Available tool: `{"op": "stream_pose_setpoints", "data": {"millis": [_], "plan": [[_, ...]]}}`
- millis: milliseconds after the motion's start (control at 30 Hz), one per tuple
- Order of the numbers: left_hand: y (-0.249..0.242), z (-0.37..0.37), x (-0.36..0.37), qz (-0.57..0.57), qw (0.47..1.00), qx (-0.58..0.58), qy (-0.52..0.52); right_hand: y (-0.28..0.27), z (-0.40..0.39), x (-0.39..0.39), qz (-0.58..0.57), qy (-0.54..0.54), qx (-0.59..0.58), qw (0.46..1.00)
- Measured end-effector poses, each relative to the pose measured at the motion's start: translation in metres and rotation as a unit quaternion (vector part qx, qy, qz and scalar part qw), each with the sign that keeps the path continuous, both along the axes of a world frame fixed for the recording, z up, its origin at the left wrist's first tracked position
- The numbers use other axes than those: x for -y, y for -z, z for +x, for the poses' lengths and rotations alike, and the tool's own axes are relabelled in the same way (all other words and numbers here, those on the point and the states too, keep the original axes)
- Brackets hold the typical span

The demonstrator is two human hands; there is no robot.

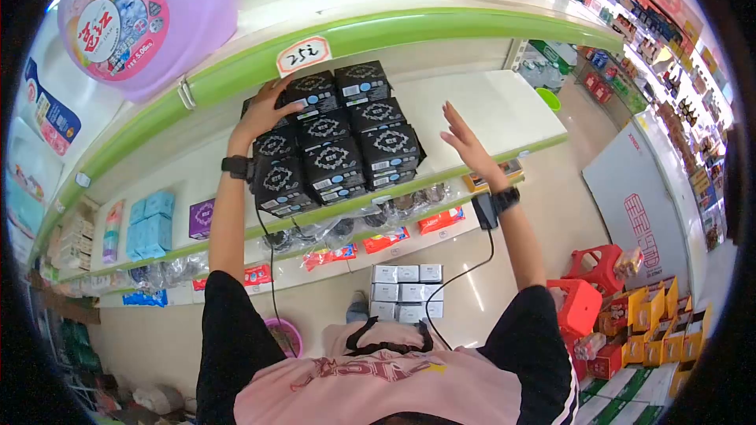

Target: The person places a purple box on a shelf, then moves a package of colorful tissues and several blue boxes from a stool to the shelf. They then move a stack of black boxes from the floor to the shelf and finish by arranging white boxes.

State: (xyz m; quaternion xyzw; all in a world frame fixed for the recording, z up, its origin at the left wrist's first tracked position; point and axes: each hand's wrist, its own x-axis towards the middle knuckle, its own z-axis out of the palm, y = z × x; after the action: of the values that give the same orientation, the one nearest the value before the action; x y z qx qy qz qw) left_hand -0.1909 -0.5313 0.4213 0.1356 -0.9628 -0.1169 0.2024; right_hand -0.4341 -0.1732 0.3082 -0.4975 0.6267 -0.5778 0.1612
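Black packs with a white ornate print point(335, 159) stand in stacked rows on the white shelf point(449, 102). My left hand point(264, 116) lies against the back left packs, its fingers spread over their top and side. Some of the packs behind that hand are hidden. To the right of the stack, my right hand point(466, 142) hovers over the bare part of the shelf, fingers stretched out and apart from the packs. Nothing is in it. Each wrist wears a dark band with a cable.
Above runs a green shelf edge point(441, 20) with a price tag point(304, 55) and a purple detergent jug point(150, 24). Blue packs point(150, 224) stand farther left. White boxes point(407, 291) sit on the floor below, and red stools point(579, 303) at the right.
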Motion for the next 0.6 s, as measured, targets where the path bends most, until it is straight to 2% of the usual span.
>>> {"op": "stream_pose_setpoints", "data": {"millis": [33,133,233,300,367,433,500,600], "plan": [[-0.001,0.005,-0.005,0.003,1.000,-0.002,0.004,0.006,0.009,-0.022,-0.020,0.013,0.016,1.000],[-0.016,0.035,-0.048,-0.066,0.996,-0.057,0.000,0.038,0.041,-0.092,-0.053,0.144,0.013,0.988],[-0.033,0.085,-0.127,-0.046,0.994,-0.103,0.008,0.122,0.063,-0.162,-0.034,0.267,0.104,0.958],[-0.025,0.121,-0.172,-0.017,0.995,-0.094,-0.004,0.180,0.093,-0.207,-0.032,0.332,0.189,0.924],[-0.003,0.150,-0.216,0.014,0.998,-0.043,-0.033,0.249,0.129,-0.257,0.045,0.401,0.220,0.888],[0.028,0.172,-0.253,0.142,0.988,0.042,-0.037,0.281,0.171,-0.293,0.108,0.420,0.332,0.837],[0.096,0.186,-0.273,0.282,0.957,0.057,-0.033,0.320,0.195,-0.321,0.192,0.416,0.393,0.797],[0.184,0.201,-0.304,0.397,0.890,0.224,-0.031,0.367,0.209,-0.347,0.240,0.372,0.410,0.797]]}}
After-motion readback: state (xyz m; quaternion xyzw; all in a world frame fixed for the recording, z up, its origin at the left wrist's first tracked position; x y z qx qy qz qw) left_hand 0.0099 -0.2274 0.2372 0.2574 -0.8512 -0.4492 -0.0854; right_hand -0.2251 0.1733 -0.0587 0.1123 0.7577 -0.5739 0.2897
